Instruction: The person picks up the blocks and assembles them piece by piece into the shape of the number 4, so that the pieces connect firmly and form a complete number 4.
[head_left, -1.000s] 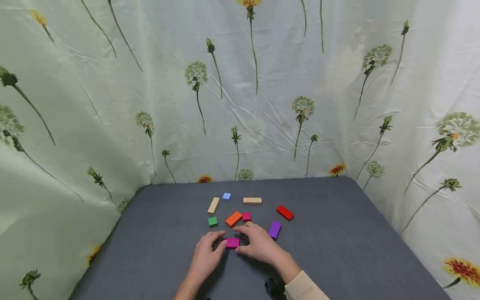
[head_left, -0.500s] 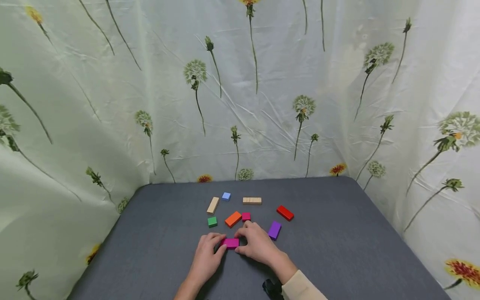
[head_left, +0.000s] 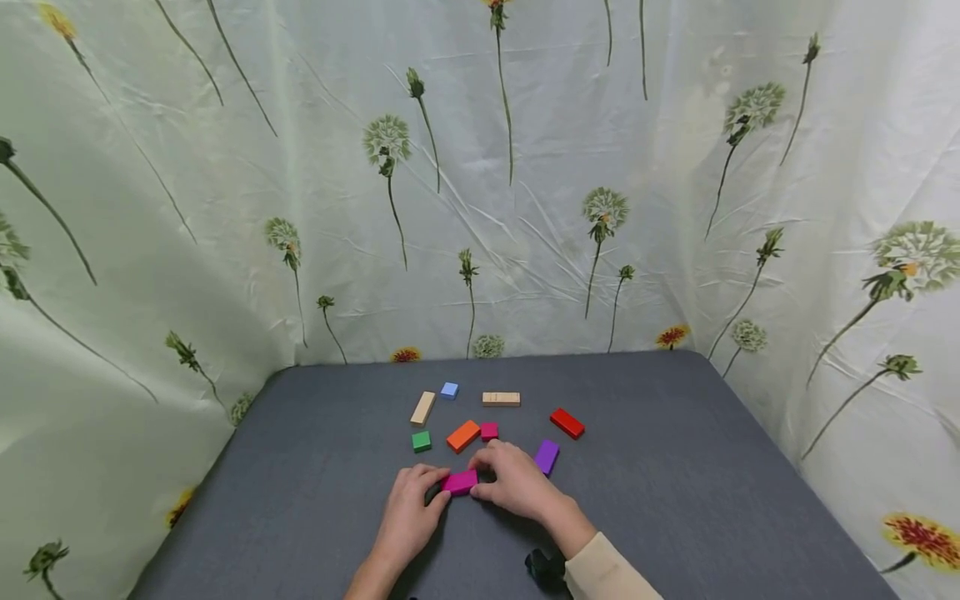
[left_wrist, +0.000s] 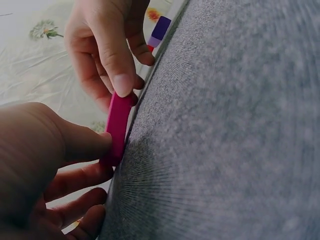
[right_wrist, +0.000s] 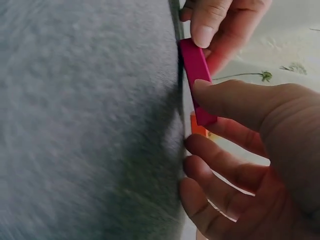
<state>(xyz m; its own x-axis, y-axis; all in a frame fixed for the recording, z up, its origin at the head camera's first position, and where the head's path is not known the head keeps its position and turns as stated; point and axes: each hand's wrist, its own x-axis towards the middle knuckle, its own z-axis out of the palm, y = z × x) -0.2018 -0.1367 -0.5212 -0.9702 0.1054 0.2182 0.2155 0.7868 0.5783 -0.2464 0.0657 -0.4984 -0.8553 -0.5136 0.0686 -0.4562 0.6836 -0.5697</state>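
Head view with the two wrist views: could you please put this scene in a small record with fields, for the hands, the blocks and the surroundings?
Left hand: pinches the magenta block at its left end
Right hand: pinches the same block at its right end
Other blocks: green block, orange block, small pink block, purple block, red block, blue block, slanted wooden block, crosswise wooden block
Surface: dark grey table
Backdrop: pale flowered cloth
Clothing: beige sleeve, right arm

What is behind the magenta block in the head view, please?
Behind the magenta block, the orange block and small pink block lie on the gray table, the blue block farther back. What the magenta block covers there cannot be seen.
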